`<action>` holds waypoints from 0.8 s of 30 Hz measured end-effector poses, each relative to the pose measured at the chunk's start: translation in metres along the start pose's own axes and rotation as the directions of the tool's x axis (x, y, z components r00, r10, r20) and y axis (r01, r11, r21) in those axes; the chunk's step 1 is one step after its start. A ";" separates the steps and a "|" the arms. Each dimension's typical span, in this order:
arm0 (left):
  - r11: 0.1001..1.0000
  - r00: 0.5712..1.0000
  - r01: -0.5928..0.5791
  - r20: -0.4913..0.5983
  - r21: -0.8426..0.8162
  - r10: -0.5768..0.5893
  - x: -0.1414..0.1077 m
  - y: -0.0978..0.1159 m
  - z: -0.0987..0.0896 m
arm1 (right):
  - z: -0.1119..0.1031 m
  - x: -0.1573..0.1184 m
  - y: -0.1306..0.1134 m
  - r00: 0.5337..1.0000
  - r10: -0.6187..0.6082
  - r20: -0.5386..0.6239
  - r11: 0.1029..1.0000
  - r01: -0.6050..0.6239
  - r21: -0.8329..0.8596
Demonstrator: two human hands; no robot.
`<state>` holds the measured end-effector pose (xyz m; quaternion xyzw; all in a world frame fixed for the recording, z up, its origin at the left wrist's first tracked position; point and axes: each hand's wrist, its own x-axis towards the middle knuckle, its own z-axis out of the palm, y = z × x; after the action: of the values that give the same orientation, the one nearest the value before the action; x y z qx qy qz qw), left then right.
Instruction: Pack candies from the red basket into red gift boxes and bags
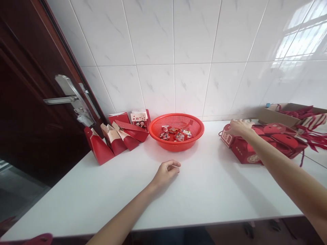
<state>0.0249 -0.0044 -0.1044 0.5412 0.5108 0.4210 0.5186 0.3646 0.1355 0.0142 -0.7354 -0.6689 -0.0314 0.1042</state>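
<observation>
My left hand (167, 173) lies on the white table in front of the red plastic basket (176, 145), its fingers loosely curled with a gap to the thumb and nothing in it. Wrapped candies (179, 136) lie in the bottom of that basket. To the right, my right hand (240, 128) is closed over the top of a red gift box (227, 137) at the left end of a cluster of similar boxes. Its fingertips are partly hidden. Another red box (246, 153) in the cluster sits below my right forearm and shows a gold pattern.
Several open-topped red boxes (102, 149) stand at the table's left, with a printed box (139, 119) behind. An open cardboard box (277, 114) holding dark red ribbons (301, 111) is at the far right. A tiled wall (189, 88) backs the table; a door handle (61, 100) is left.
</observation>
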 end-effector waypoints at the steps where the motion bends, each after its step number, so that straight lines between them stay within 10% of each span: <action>1: 1.000 0.999 -0.027 -0.023 0.002 0.027 0.001 0.000 -0.001 | -0.001 -0.009 -0.009 0.999 0.034 -0.023 0.999 -0.035 -0.040; 6: 0.991 0.970 -0.134 -0.205 0.008 0.133 0.013 -0.001 -0.011 | 0.005 -0.087 -0.064 0.969 -0.236 -0.072 0.963 0.243 0.116; 12: 0.963 0.838 -0.252 -0.476 0.095 0.267 0.033 -0.004 -0.042 | 0.063 -0.185 -0.119 0.586 -0.810 -0.031 0.493 0.707 0.507; 16: 0.943 0.707 -0.283 -0.627 0.173 0.328 0.047 -0.009 -0.071 | 0.100 -0.206 -0.139 0.387 -0.920 0.057 0.359 0.777 0.518; 24: 0.932 0.424 -0.256 -0.837 0.257 0.347 0.060 -0.017 -0.117 | 0.140 -0.211 -0.152 0.252 -0.965 -0.076 0.204 0.898 0.389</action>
<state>-0.0850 0.0693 -0.1126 0.3577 0.6147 0.6986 0.0786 0.1793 -0.0306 -0.1448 -0.1464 -0.9751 0.1012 0.1324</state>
